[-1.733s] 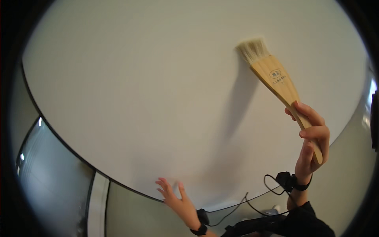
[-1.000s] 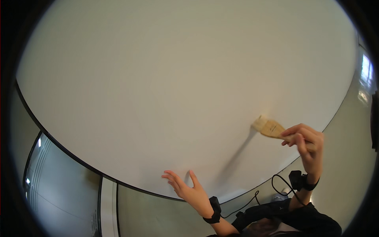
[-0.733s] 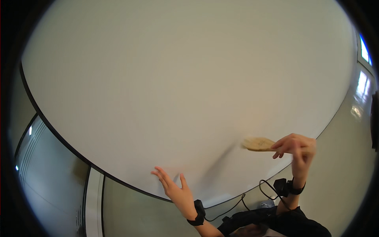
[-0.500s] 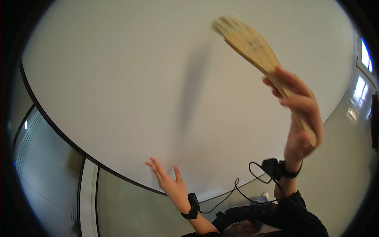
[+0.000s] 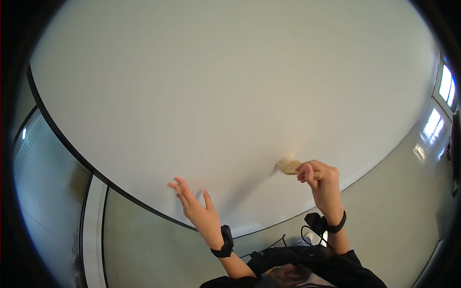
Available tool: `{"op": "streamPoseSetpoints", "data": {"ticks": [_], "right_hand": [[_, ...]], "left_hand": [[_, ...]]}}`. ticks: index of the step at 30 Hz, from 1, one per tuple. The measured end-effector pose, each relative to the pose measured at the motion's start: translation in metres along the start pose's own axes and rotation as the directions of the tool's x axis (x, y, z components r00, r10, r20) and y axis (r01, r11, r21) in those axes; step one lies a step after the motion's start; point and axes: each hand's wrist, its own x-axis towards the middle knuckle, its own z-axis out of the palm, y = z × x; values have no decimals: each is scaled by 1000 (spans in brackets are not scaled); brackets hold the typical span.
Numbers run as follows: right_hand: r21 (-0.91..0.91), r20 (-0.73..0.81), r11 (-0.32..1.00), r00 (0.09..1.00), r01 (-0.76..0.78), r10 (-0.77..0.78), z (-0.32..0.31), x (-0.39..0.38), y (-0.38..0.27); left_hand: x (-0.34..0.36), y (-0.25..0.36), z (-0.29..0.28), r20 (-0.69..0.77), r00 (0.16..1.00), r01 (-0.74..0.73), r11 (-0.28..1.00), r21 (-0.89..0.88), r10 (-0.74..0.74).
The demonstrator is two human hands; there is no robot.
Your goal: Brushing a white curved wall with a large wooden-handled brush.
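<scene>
Wooden brush (image 5: 288,166) gripped in right hand (image 5: 322,185) near white panel's (image 5: 230,96) lower edge, left hand (image 5: 198,211) fingers spread open

Pale wooden brush (image 5: 288,166) tip touches white panel (image 5: 230,96).

The brush (image 5: 288,166) looks like pale wood with light bristles. The white panel (image 5: 230,96) is smooth and matt. The floor (image 5: 422,158) looks glossy.

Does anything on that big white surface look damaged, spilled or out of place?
Nothing stands out. The white panel looks smooth and unmarked. The right hand holds a pale brush against it near its lower edge, and the left hand rests open on it.
</scene>
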Motion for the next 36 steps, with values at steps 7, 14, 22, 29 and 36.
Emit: {"op": "streamPoseSetpoints", "data": {"ticks": [7,14,22,29,36], "right_hand": [[247,-97,947,978,203,-184,-24,25,-51],[-23,-298,747,709,664,-639,-2,112,-103],[104,-184,865,864,490,-468,6,56,-74],[22,189,996,978,-91,85,-1,19,-31],[-34,311,972,926,234,-212,-20,12,-45]], "left_hand": [[0,-1,-5,12,999,46,999,-8,-46],[2,5,-1,3,1000,10,1000,-26,-10],[6,3,4,-12,999,36,999,21,-36],[-1,21,1,-101,995,17,999,43,-12],[-16,81,-26,107,994,12,965,-263,17]]}}
